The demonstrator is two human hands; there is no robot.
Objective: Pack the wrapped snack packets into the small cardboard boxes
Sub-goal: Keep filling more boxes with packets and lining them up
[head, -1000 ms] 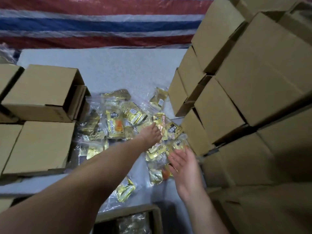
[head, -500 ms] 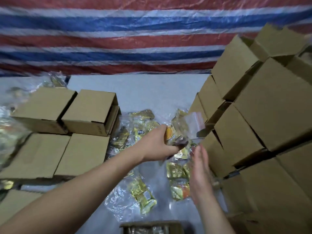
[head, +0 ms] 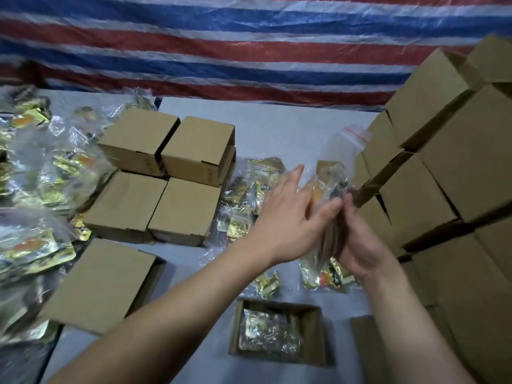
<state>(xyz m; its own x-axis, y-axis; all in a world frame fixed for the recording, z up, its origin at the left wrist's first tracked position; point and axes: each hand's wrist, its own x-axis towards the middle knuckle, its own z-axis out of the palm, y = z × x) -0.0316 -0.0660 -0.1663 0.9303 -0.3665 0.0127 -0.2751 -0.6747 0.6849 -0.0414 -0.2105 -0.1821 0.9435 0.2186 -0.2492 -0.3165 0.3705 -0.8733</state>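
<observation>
Both hands have risen off the packet pile since half a second earlier and now meet right of centre, the left hand (head: 288, 217) with fingers spread flat against a clear bag (head: 336, 173) of packets, the right hand (head: 357, 239) cupping it from below with fingers curled round it. That bag stands upright between the palms, its red-striped zip edge at the top, above the loose packets (head: 249, 195) strewn on the grey table (head: 277, 126). At the lower centre of the frame an open box (head: 279, 332) already holds wrapped packets and looks ready for more. Five closed boxes (head: 166, 173) sit left of centre, apparently packed, though their contents cannot be seen; a stack of boxes (head: 432, 162) fills the right edge. A heap of bagged packets (head: 41, 176) at the far left suggests much of the job remains. Gold wrappers carry dark labels with pale characters, too blurred to read; faint print on the sides of two closed boxes is likewise illegible. A striped tarpaulin (head: 249, 45) hangs across the top of the frame.
</observation>
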